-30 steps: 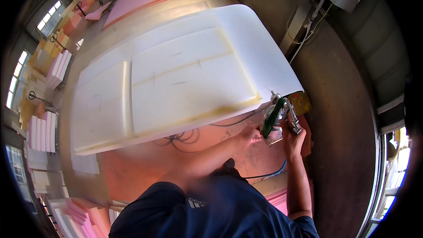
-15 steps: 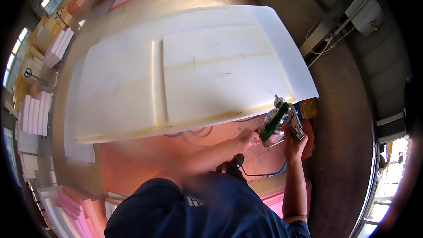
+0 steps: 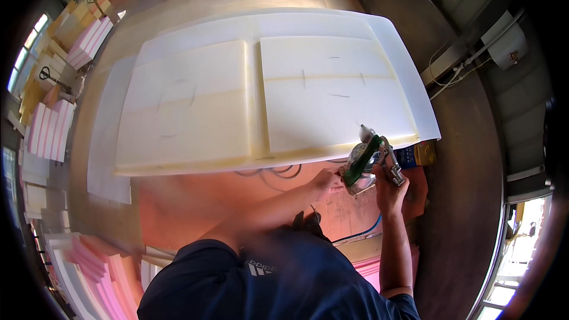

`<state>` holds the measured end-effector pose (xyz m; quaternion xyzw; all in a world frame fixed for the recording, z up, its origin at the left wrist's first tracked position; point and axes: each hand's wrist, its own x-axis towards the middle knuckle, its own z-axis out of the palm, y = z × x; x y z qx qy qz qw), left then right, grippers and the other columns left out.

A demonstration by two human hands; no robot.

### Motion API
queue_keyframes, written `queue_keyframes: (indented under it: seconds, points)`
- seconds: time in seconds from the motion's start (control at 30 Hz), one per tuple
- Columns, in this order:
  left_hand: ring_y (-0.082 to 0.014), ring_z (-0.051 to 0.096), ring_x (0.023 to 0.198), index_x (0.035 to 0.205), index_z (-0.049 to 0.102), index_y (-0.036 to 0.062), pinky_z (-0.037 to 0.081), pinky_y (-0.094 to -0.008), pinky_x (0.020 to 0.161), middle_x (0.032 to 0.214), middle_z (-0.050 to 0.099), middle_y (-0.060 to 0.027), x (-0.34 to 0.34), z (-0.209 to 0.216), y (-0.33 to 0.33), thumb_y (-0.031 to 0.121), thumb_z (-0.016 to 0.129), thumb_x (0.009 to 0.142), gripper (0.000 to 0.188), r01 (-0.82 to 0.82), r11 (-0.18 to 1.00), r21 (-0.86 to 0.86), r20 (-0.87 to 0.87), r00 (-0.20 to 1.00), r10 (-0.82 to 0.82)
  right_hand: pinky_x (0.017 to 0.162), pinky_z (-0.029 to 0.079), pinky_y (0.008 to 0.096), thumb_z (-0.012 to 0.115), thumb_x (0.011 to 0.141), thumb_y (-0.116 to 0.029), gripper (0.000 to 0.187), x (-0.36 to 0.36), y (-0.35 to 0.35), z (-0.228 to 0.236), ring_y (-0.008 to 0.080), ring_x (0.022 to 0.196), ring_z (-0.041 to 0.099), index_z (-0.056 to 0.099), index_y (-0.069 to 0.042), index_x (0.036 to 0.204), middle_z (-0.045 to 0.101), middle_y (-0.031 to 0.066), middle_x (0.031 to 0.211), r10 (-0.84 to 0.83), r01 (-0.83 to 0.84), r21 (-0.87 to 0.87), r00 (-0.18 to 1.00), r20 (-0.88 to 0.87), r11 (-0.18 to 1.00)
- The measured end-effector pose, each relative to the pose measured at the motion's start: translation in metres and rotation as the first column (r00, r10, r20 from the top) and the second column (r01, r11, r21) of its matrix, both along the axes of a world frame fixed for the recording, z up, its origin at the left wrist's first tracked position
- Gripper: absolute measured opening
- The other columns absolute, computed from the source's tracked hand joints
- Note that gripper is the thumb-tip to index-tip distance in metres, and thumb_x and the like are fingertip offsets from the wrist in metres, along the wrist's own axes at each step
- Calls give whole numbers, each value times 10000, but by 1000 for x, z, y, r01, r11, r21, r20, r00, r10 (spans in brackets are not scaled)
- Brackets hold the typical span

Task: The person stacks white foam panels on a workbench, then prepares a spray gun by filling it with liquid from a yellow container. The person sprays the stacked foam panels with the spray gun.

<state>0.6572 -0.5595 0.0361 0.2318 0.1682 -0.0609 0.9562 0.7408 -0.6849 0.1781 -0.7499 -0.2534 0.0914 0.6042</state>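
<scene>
My right hand [image 3: 389, 188] is wrapped round the handle of a spray gun [image 3: 363, 160] with a green grip-like part, a metal body and a clear round cup. Its nozzle points away from me, over the near right edge of the white foam slab. Closed, my left hand [image 3: 329, 181] is at the left side of the gun's cup, with its fingertips partly hidden there. Two white foam panels [image 3: 332, 101] [image 3: 184, 106] lie side by side on a larger white sheet [image 3: 403, 77]. Yellowish bands run along their edges and across them, and short dark marks show on top.
Beneath the sheet is a wide brown table [image 3: 106, 92]. Orange-pink foam [image 3: 178, 213] lies below its near edge, with a blue hose [image 3: 358, 236] at my feet. A yellow-and-blue container [image 3: 424, 154] stands to the right. Foam stacks [image 3: 50, 130] line the left; a wall box [image 3: 504, 38] hangs at right.
My view has shifted, so the panels and table sit farther right. Both hands stay at the spray gun, which appears slightly left of and above its earlier place.
</scene>
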Motion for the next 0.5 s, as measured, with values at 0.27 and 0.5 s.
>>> queue_keyframes:
  seconds: [0.27,0.5]
  points:
    - [-98,554,745,1224,589,21,475,-325,927,852,599,-31,-28,7,-3,-65,437,826,434,-31,994,109,-161,986,48,556,358,223,701,876,-26,105,-12,-7,0,15,645,464,709,4,977,581,-63,737,60,-65,-59,995,-82,996]
    - [-178,575,1089,1192,615,66,407,-469,1033,1102,619,-31,-47,-75,-43,46,530,908,297,157,955,250,-332,941,-68,639,477,239,739,860,-43,161,-27,-56,-23,31,736,542,699,67,971,662,-12,775,118,-143,-191,984,-135,971]
